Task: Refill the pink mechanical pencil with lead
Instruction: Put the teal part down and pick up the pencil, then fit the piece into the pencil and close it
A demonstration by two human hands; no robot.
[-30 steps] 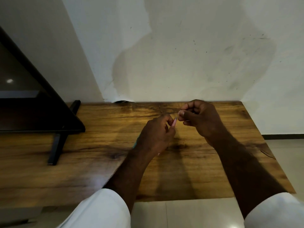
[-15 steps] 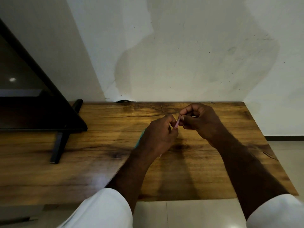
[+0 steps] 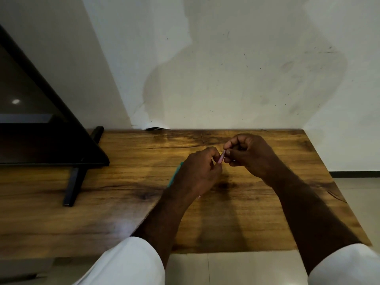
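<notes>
Pink pencil (image 3: 221, 158), left grip (image 3: 199, 171) curled round it, right grip (image 3: 248, 156) pinching its top

Wooden bench (image 3: 123, 202), dark-grained and glossy.
A black screen (image 3: 41, 140) stands at its left end on a slim black foot (image 3: 75, 182); near the middle a teal stick (image 3: 175, 173) shows, mostly hidden.

Stained white wall (image 3: 236, 79), wooden table (image 3: 123, 182)

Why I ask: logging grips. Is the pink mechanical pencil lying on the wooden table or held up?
Held up, tilted: the left hand grips the pink mechanical pencil above the wooden table; the right hand pinches its top.
</notes>
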